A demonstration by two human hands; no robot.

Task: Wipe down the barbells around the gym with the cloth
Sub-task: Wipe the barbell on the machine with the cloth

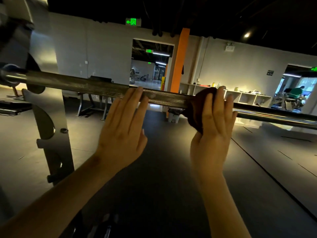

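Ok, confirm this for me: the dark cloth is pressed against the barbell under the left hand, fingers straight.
Not quite. In the head view the dark cloth is pressed against the barbell under the right hand, fingers straight. The left hand rests bare on the knurled part.

Barbell [96, 86] runs out at the right edge, and its left end is a blur behind the rack upright [49, 117], itself cut off at the top. Cloth [197, 107] is mostly hidden under the right hand [212, 134], whose thumb and palm don't show; the left hand [123, 127] covers the bar beneath it, and both forearms are cut by the bottom edge beside near blurred objects [103, 224] I can't identify. Far right, items on the shelf unit [247, 97] and a person in green [295, 91] are too small to make out.
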